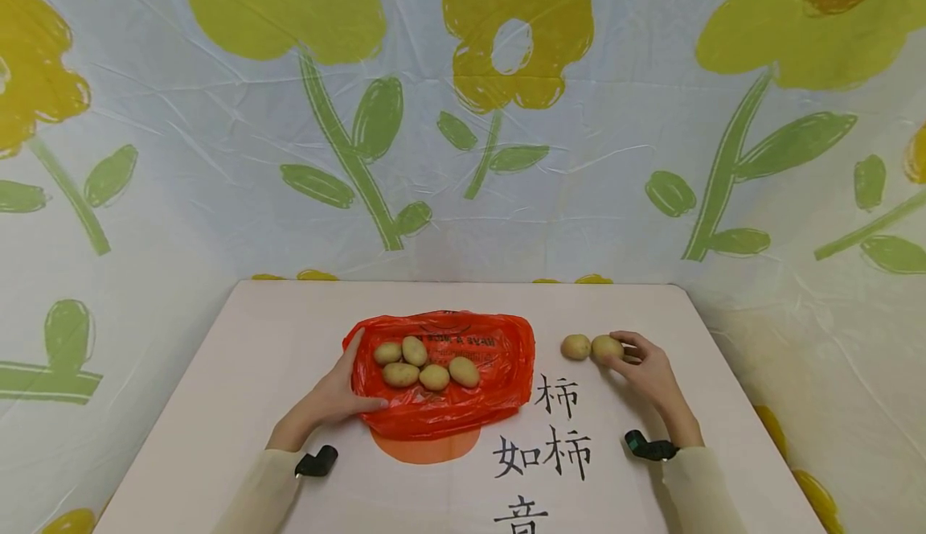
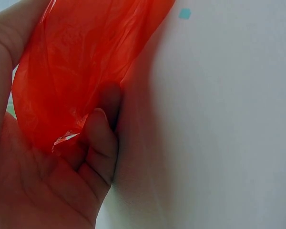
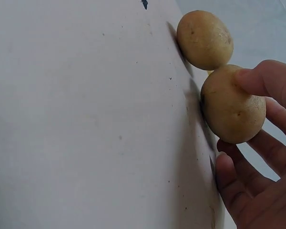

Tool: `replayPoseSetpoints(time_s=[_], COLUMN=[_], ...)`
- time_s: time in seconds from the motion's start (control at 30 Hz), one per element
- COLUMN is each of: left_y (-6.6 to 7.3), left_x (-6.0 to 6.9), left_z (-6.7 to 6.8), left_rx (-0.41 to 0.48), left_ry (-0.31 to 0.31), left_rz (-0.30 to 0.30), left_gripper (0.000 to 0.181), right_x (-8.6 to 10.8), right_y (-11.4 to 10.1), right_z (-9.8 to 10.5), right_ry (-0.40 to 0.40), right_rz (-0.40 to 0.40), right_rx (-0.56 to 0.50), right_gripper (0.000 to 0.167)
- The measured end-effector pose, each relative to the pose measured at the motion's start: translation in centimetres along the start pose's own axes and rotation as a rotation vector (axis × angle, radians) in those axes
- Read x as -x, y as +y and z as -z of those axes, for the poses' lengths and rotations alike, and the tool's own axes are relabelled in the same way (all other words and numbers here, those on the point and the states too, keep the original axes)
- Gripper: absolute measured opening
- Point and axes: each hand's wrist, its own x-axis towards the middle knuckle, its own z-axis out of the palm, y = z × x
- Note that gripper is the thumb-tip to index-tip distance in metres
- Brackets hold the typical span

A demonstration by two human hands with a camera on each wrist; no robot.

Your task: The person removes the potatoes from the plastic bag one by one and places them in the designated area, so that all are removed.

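Observation:
A red plastic bag (image 1: 499, 389), open at the top with its rim rolled out, lies on the table. Several potatoes (image 1: 434, 377) rest inside, mostly toward its left half. My left hand (image 1: 333, 395) holds the bag's left end; the left wrist view shows the fingers curled at the red film (image 2: 86, 62). To the right of the bag, my right hand (image 1: 649, 371) grips a potato (image 3: 232, 107) between thumb and fingers, low at the table surface. A second potato (image 1: 575, 347) lies just left of it, touching or nearly touching it.
The pale table top (image 1: 275, 341) carries black printed characters (image 1: 546, 453) and an orange printed shape (image 1: 427, 447) by the bag's front edge. Flower-patterned cloth (image 1: 579, 196) surrounds the table at the back and sides. Each wrist wears a small black camera (image 1: 317, 461).

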Motion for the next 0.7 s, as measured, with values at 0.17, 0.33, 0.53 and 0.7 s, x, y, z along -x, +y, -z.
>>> replayPoseSetpoints(time_s=[0.17, 0.33, 0.53, 0.7], left_y=[-0.12, -0.28, -0.34, -0.27], left_x=[0.03, -0.08, -0.06, -0.09], left_z=[-0.04, -0.07, -0.11, -0.04], left_rx=[-0.015, -0.01, -0.003, -0.006], left_ry=[0.004, 0.004, 0.005, -0.001], left_rz=[0.016, 0.006, 0.005, 0.012], left_gripper=[0.131, 0.132, 0.132, 0.132], right_x=[-0.13, -0.19, -0.31, -0.33], right_y=[-0.11, -0.18, -0.09, -0.12], right_z=[0.07, -0.05, -0.23, -0.18], right_ry=[-0.004, 0.005, 0.008, 0.002], right_rz=[0.008, 0.014, 0.019, 0.01], right_rx=[-0.007, 0.002, 0.023, 0.029], right_gripper=[0.05, 0.05, 0.05, 0.051])
